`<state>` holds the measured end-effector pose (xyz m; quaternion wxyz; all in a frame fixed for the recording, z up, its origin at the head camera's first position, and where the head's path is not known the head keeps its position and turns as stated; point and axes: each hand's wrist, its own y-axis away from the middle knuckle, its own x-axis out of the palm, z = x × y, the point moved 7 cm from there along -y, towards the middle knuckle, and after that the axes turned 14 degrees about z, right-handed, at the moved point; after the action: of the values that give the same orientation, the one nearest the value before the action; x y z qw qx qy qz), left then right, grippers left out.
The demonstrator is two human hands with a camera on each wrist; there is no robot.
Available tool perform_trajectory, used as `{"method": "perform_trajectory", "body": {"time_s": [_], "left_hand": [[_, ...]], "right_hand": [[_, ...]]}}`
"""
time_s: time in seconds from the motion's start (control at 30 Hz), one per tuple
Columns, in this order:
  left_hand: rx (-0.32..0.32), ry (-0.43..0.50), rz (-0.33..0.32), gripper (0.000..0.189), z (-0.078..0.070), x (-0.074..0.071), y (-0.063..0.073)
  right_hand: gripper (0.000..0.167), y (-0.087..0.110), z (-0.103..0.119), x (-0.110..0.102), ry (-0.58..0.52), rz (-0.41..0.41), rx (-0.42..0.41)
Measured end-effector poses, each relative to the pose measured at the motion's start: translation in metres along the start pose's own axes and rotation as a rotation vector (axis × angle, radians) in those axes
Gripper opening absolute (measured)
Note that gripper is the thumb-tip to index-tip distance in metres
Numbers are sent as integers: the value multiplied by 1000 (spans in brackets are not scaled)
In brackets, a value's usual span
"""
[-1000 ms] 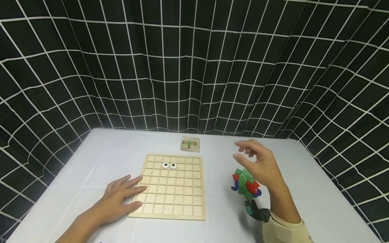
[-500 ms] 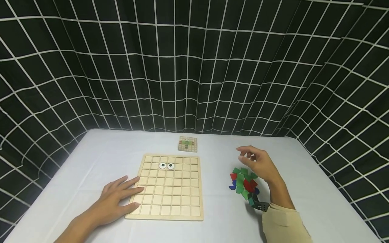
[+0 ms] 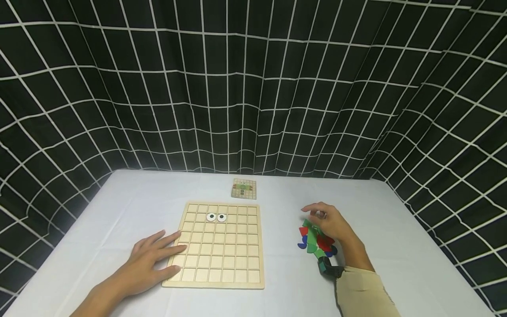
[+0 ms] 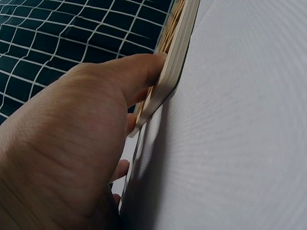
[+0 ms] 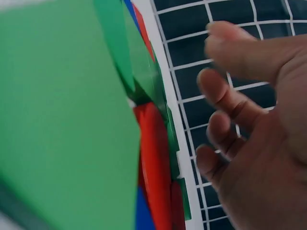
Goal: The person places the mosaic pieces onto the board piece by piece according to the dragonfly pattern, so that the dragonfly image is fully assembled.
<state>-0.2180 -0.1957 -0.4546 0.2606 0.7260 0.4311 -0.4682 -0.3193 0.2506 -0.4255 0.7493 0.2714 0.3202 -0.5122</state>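
Note:
My left hand [image 3: 146,259] lies with spread, straight fingers on the left edge of a pale wooden grid board [image 3: 222,251]. In the left wrist view the thumb [image 4: 139,67] touches the board's rim [image 4: 168,79]. Two round white eye pieces [image 3: 216,217] sit side by side in the board's upper cells. My right hand [image 3: 330,222] hovers just over a pile of green, red and blue flat pieces [image 3: 311,240], partly covering it. Its fingers are loosely bent. The right wrist view shows a large green piece [image 5: 67,115], a red piece [image 5: 156,163] and nothing between thumb and fingers.
Behind the board lies a small card [image 3: 244,188] printed with a grid and a coloured figure. A white cloth [image 3: 158,193] covers the table. Black curtain [image 3: 222,88] with white grid lines stands along the back and sides.
My right hand has come down toward the pieces, and its thumb and index finger have drawn closer together. The left hand stays on the board. The head view has shifted slightly.

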Motion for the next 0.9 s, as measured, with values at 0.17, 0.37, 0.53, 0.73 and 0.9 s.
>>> {"method": "perform_trajectory", "body": {"time_s": [0.17, 0.37, 0.53, 0.73, 0.9], "left_hand": [[1, -2, 1, 41, -2, -1, 0], [-1, 0, -3, 41, -2, -1, 0], [-1, -6, -8, 41, -1, 0, -1], [-5, 6, -11, 41, -1, 0, 0], [-22, 16, 2, 41, -2, -1, 0]], "right_hand": [[24, -2, -6, 5, 72, 7, 15], [18, -5, -9, 9, 174, 19, 47], [16, -7, -17, 8, 160, 4, 188], [30, -6, -27, 6, 103, -32, 316], [28, -6, -25, 8, 104, -15, 270]]}}
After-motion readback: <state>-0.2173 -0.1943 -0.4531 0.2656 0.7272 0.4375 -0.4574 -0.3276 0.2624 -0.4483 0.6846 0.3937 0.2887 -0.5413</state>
